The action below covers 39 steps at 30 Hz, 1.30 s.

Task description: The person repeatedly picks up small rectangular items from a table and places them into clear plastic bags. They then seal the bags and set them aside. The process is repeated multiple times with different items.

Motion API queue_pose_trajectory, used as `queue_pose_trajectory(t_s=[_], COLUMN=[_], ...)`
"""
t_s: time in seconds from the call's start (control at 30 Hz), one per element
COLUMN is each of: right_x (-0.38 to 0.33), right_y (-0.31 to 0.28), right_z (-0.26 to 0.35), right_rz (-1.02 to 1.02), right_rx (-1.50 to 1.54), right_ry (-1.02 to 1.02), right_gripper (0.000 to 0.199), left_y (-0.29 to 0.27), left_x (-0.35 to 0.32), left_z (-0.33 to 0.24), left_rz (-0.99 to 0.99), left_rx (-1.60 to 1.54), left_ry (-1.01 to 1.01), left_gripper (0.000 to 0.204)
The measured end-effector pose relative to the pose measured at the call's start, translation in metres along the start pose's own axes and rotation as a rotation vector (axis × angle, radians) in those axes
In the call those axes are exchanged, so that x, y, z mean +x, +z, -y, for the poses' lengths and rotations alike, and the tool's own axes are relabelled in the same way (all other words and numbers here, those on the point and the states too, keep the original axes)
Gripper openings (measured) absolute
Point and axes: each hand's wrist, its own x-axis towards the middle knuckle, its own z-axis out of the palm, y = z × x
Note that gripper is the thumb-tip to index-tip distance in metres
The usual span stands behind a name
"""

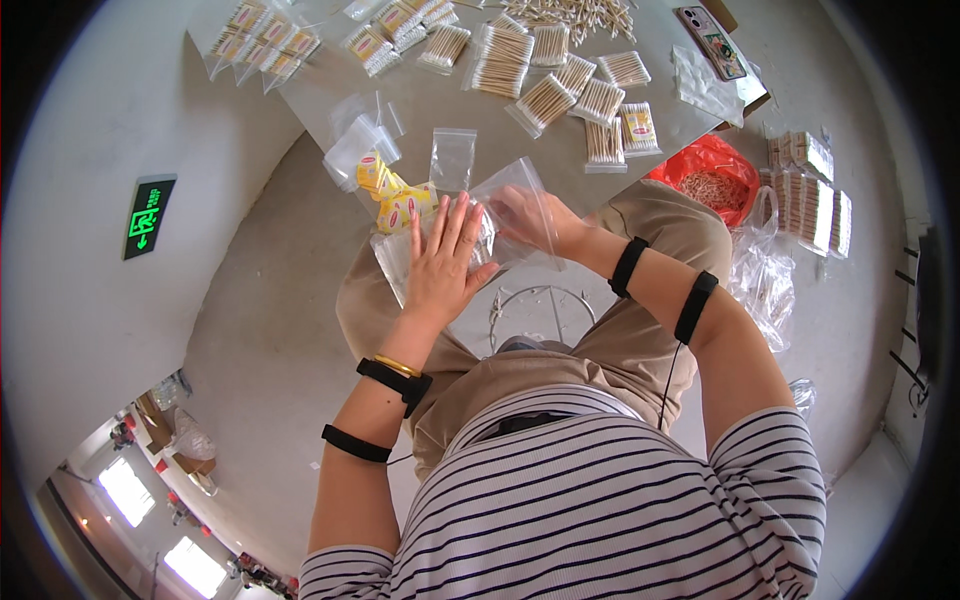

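Head view: two bare hands are working over clear plastic at the near edge of a grey table (560,165); the person is sitting with both forearms reaching forward.
Left hand: this hand (440,262) is lying palm down, its fingers stretching out and grasping nothing; it is resting on clear plastic film (392,262).
Right hand: this one (525,222) is showing blurred through a clear bag (522,185), its fingers seeming to curl; I cannot tell whether they are gripping the bag, or are inside or behind it.
Clear bag: it is standing tilted just right of the left fingertips; a smaller clear bag (452,155) is lying flat beyond them.
Yellow cards: these (408,205) are lying in a loose cluster just beside the left fingers; more clear bags (347,150) are lying beyond.
Swab packs: several (545,105) are lying across the table; a loose swab heap (580,15) is spreading behind.
Right side: a phone (712,42) is lying near the table's edge; a red bag (690,158) is holding thin sticks, near stacked packs (805,200).
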Motion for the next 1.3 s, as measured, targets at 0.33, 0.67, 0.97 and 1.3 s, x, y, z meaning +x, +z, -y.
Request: queue_pose_trajectory(t_s=[0.33,0.67,0.97,1.3], right_x=[-0.004,0.005,0.0,0.052], right_y=[0.004,-0.004,-0.023,-0.147], right_z=[-0.001,0.001,-0.006,0.011], right_rz=[-0.107,0.006,0.031,-0.23], right_rx=[0.069,-0.022,0.036,0.029], right_ry=[-0.075,-0.106,-0.145,0.246], right_gripper=[0.045,0.06,0.058,0.018], left_y=[0.003,-0.003,-0.003,-0.003], left_x=[0.0,0.003,0.004,0.003], left_z=[0.001,-0.005,-0.005,-0.004], left_rz=[-0.008,0.029,0.039,-0.006], left_rx=[-0.06,-0.029,0.028,0.027], left_ry=[0.013,0.052,0.066,0.067], left_gripper=[0.087,0.081,0.075,0.075])
